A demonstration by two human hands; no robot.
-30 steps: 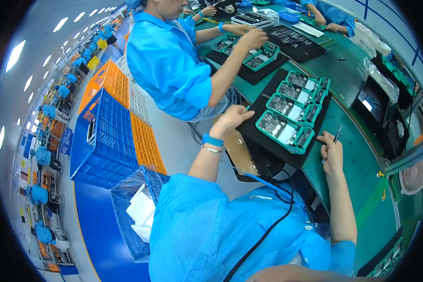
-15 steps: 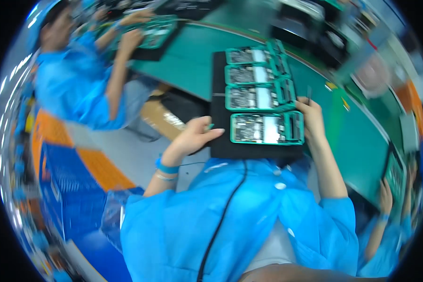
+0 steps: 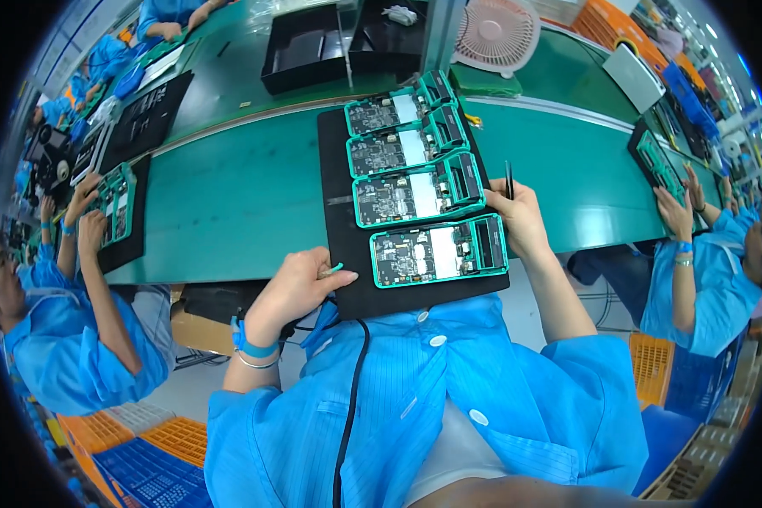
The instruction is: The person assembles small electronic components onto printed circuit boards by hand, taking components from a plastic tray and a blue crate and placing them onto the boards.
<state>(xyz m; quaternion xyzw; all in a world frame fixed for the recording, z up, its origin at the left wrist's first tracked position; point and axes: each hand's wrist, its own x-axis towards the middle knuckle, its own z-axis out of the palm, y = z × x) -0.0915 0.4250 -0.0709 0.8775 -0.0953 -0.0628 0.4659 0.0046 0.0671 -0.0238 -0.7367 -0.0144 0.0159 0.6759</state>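
A black board (image 3: 366,298) lies across the table's front edge, its near end against my blue smock. Several green-framed electronic units (image 3: 438,251) sit on it in a column, each showing a dark circuit board and a white panel; the far ones overlap. My left hand (image 3: 295,284) is closed at the board's left edge, a small green piece (image 3: 330,270) showing between thumb and fingers. My right hand (image 3: 525,218) is at the right edge, beside the two nearest units. Upright from its closed fingers rises a thin black tool, apparently tweezers (image 3: 509,176).
Black trays (image 3: 303,51) and a pink fan (image 3: 497,35) stand beyond the green table (image 3: 229,203). Co-workers handle similar units at left (image 3: 117,207) and right (image 3: 659,165). A black cord (image 3: 357,398) hangs down my front; crates (image 3: 157,470) stand at lower left.
My view has swung and sharpened, so the fan and the right-hand co-worker now show more fully. Both hands keep their places at the board's edges, and the units remain in their column.
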